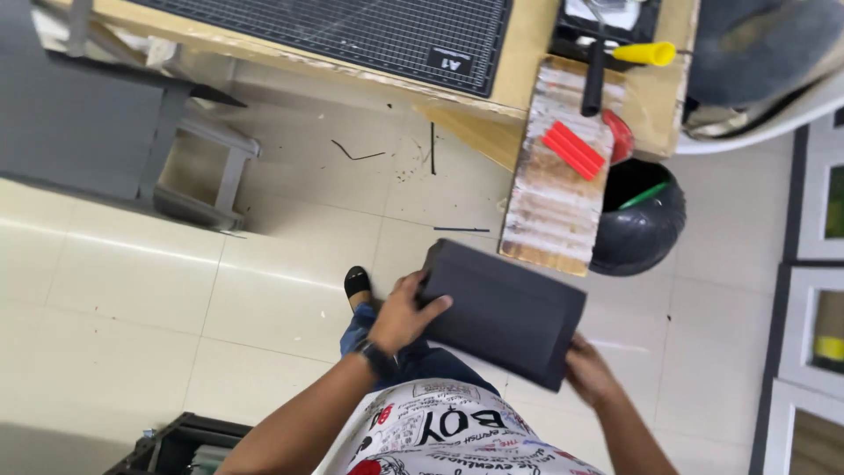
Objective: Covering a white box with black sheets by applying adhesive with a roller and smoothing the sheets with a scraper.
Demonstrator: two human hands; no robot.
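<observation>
The person stands holding a black sheet (505,312) above the tiled floor (132,290), its long axis running from upper left down to lower right. It looks matte, flat and rectangular, like foam or board. The left hand (406,315) clamps its upper-left end, thumb on top; the right hand (591,374) grips the lower-right corner. A worn wooden board (554,202) juts off the bench (527,53) nearby.

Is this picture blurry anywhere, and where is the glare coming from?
Head view: soft all over, the left hand and right hand slightly smeared on the dark sheet; pale glare streaks cross the glossy floor tiles; edges bend like a wide lens.
</observation>
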